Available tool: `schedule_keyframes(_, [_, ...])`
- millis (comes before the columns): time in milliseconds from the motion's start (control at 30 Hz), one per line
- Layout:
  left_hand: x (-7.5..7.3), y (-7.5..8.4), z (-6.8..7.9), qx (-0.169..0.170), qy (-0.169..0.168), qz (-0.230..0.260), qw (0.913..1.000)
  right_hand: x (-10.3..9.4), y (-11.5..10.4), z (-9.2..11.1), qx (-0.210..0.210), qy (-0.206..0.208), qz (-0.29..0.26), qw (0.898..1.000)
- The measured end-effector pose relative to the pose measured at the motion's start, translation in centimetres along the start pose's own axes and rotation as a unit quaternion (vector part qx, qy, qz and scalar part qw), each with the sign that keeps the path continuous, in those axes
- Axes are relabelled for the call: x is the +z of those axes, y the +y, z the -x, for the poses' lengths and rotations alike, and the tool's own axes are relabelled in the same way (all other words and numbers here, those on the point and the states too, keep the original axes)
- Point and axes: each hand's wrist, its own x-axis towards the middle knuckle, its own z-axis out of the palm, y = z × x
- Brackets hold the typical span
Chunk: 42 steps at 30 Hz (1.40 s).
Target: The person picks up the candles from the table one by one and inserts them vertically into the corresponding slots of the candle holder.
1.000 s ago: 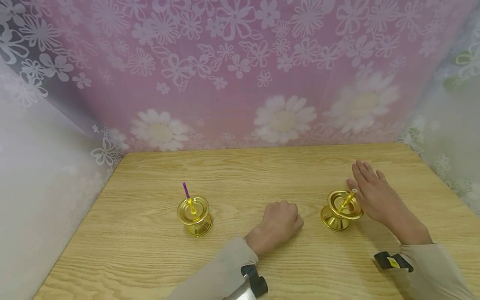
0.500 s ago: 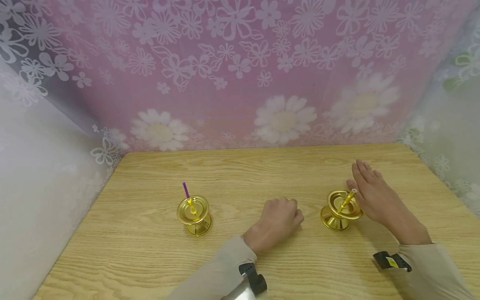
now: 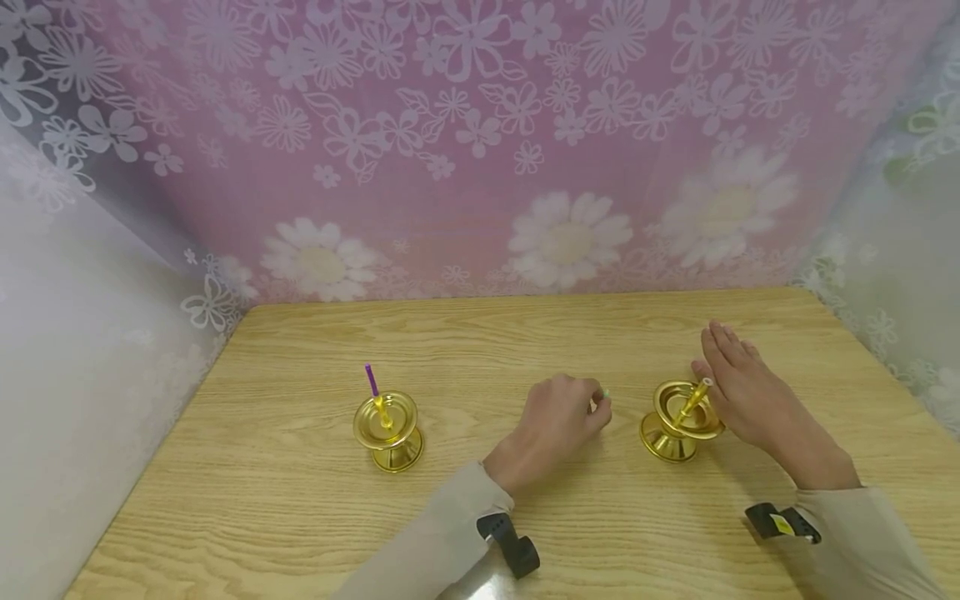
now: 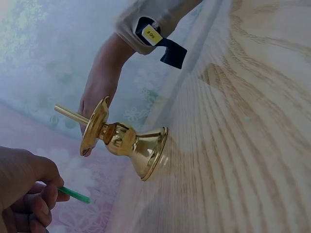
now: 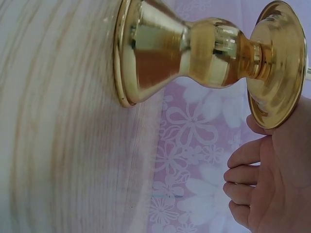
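My left hand (image 3: 557, 421) is held over the table between two gold candlesticks. Its thumb and forefinger pinch a thin green candle (image 4: 75, 195), whose free end points out past the fingertips. Most of that candle is hidden from the head view. To the right stands a gold candlestick (image 3: 671, 437) with a slim upright tube (image 3: 693, 403) in its dish; its top shows a hole. My right hand (image 3: 753, 404) lies along the far right side of this dish, fingers straight, thumb at the rim (image 5: 277, 114).
At left, another gold candlestick (image 3: 397, 452) carries a thin purple candle (image 3: 372, 380) leaning slightly in its tube. Both stand on a wood-grain table (image 3: 285, 517). A pink flowered cloth (image 3: 450, 192) hangs behind, with pale panels (image 3: 97, 350) at the sides.
My left hand has risen a little and turned, bringing the green candle's tip into sight beside the fingers. The right hand and both candlesticks have hardly moved.
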Motion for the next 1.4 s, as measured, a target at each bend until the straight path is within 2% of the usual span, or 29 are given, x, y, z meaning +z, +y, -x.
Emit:
schedule_keyframes(500, [-0.6,0.1,-0.3,-0.019,0.006,0.036,0.9991,0.2,0.0,-0.1,0.004,-0.003,-0.003,1.0])
schedule_keyframes(733, [-1.0,0.3,-0.5,-0.039,0.02,0.096,0.9945,0.0,-0.1,-0.2,0.008,-0.014,0.0,1.0])
schedule_keyframes(933, [-1.1,0.5,-0.7,-0.027,0.041,0.129,0.9904,-0.1,-0.1,-0.2,0.006,-0.014,0.0,1.0])
schedule_keyframes(1100, [-1.3,0.9,-0.9,-0.016,0.051,0.132,0.9899,0.0,0.0,-0.2,-0.007,0.001,0.01,1.0])
schedule_keyframes(1400, [-1.6,1.7,-1.4,-0.003,0.059,0.156,0.986,0.1,-0.2,-0.2,0.001,0.002,0.017,1.0])
